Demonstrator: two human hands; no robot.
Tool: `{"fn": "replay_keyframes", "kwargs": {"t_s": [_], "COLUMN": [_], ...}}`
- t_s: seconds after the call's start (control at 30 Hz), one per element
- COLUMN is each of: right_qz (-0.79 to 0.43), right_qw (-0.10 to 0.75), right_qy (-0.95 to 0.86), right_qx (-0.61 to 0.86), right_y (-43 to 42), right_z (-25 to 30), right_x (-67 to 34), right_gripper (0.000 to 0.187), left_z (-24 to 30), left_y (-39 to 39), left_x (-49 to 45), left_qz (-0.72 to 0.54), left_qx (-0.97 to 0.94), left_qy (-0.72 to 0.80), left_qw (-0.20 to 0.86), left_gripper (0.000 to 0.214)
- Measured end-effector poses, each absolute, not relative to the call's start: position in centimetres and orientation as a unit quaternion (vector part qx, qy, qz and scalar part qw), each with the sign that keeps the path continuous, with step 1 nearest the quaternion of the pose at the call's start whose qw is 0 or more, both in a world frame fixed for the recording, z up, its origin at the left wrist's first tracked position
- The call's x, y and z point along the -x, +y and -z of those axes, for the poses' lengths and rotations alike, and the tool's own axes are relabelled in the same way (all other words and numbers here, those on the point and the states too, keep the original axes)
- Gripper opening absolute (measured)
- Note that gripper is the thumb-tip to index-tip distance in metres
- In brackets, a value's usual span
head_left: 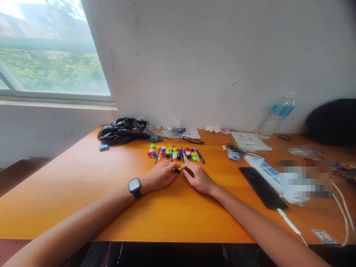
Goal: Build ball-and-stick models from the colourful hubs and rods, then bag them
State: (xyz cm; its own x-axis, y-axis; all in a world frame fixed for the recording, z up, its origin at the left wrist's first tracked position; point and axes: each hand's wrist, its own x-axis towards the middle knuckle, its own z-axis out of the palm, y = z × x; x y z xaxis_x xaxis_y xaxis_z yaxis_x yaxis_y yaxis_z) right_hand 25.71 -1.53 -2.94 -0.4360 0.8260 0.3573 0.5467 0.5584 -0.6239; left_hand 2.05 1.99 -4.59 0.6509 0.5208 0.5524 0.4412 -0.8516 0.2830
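Note:
My left hand (160, 176), with a watch (134, 186) on its wrist, rests low over the table with its fingers curled around a small black piece (177, 171). Close beside it, my right hand (198, 179) has thumb and fingers pinched together at the right side of that piece. Whatever sits in the right fingertips is too small to make out. Just beyond both hands lie several small round discs (163, 155) in red, white, blue, green, yellow and black. Thin coloured plastic sticks (199, 155) lie among the discs.
A black plastic bag (119, 131) lies at the back left. To the right are a phone (261, 187), a white power strip (264, 173) with cables, a white packet (250, 141) and a tilted water bottle (278, 115). The wall (211, 66) bounds the table behind.

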Motion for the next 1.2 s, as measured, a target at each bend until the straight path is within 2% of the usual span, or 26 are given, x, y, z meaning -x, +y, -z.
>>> {"fn": "replay_keyframes", "kwargs": {"t_s": [0.13,0.3,0.37,0.43,0.53,0.7,0.83,1.07,1.2], "right_qz": [-0.232,-0.252,-0.334,-0.484,-0.631,-0.606,-0.585,-0.568,-0.567], "right_qw": [0.321,0.367,0.366,0.349,0.366,0.444,0.438,0.441,0.446], "right_qy": [-0.817,-0.74,-0.692,-0.639,-0.554,-0.5,-0.508,-0.514,-0.511], "right_qx": [0.419,0.505,0.524,0.486,0.402,0.432,0.456,0.469,0.468], "right_y": [-1.6,-1.4,-1.5,-1.7,-1.9,-1.3,-1.0,-1.0,-0.9], "right_z": [2.8,2.1,1.4,0.5,-0.7,-0.6,0.1,0.3,0.3], "right_x": [-26.0,-26.7,-27.0,-27.4,-27.9,-28.2,-27.9,-27.5,-27.5], "right_gripper": [0.012,0.032,0.041,0.049,0.05,0.04,0.04,0.041,0.041], "left_z": [4.4,2.8,2.1,1.6,1.3,1.4,1.4,1.1,0.9], "left_y": [2.1,1.5,1.3,1.3,1.6,2.4,2.7,4.1,5.4], "left_x": [-2.1,-1.8,-1.6,-1.3,-0.9,-0.4,0.1,1.6,3.0], "left_qz": [-0.308,-0.346,-0.374,-0.399,-0.425,-0.428,-0.385,-0.25,-0.235], "left_qx": [-0.915,-0.896,-0.879,-0.858,-0.831,-0.828,-0.853,-0.918,-0.902], "left_qy": [0.255,0.27,0.288,0.316,0.351,0.357,0.352,0.283,0.334], "left_qw": [0.059,0.066,0.07,0.071,0.067,0.068,0.032,-0.125,-0.142], "left_gripper": [0.012,0.038,0.032,0.024,0.021,0.022,0.022,0.024,0.022]}}
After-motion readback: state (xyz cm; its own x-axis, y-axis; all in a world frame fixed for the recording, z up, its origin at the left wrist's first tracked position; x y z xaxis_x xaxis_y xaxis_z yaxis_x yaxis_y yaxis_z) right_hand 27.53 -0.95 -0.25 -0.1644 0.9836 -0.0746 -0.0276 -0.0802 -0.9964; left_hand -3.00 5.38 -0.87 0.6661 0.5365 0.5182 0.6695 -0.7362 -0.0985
